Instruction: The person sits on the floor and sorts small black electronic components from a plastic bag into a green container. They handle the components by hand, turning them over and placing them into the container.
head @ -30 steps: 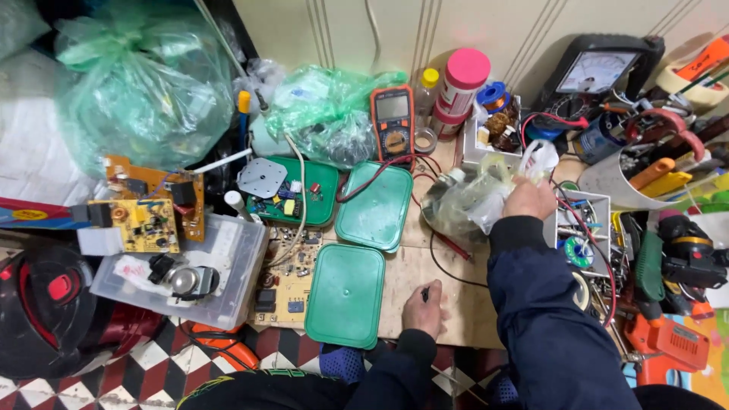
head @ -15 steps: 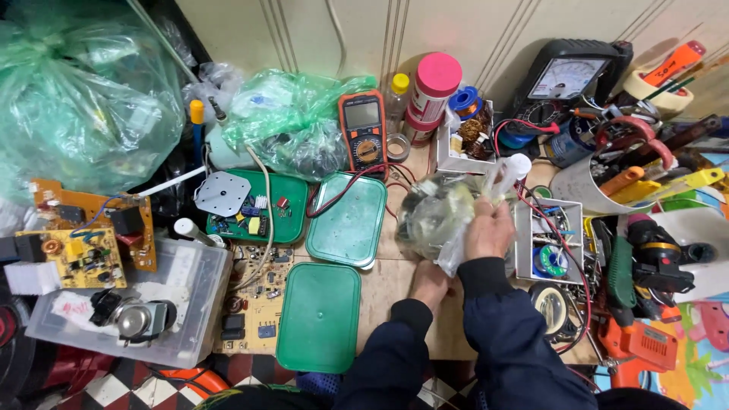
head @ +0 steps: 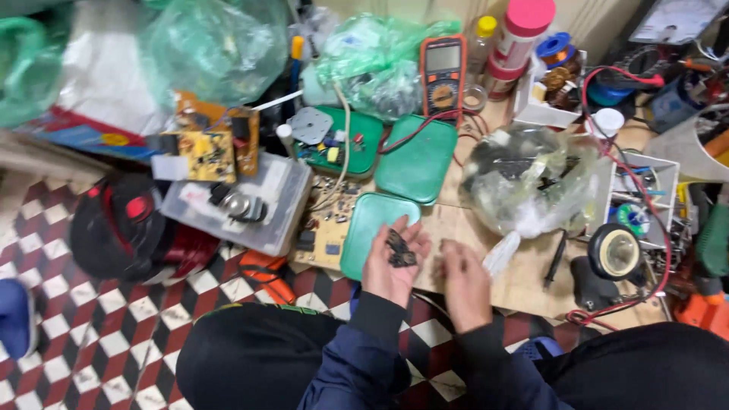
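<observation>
A small pile of dark little metal parts point(head: 399, 249) is held in the left hand point(head: 392, 262), which is turned palm up with the fingers spread flat, not closed. The pile lies in the middle of the palm. This hand is seen over the near edge of a flat green plastic lid point(head: 372, 228) on the wooden surface point(head: 531, 277). The right hand point(head: 465, 282) is seen just beside it, blurred, with nothing in it and the fingers loosely apart. A clear plastic bag full of small dark parts point(head: 531, 178) is set behind the right hand, near it but not touching. A second green plastic lid point(head: 418, 159) is laid further back. An orange and black meter with a screen point(head: 443, 70) is stood behind that, by a pink-capped plastic jar point(head: 516, 38).
</observation>
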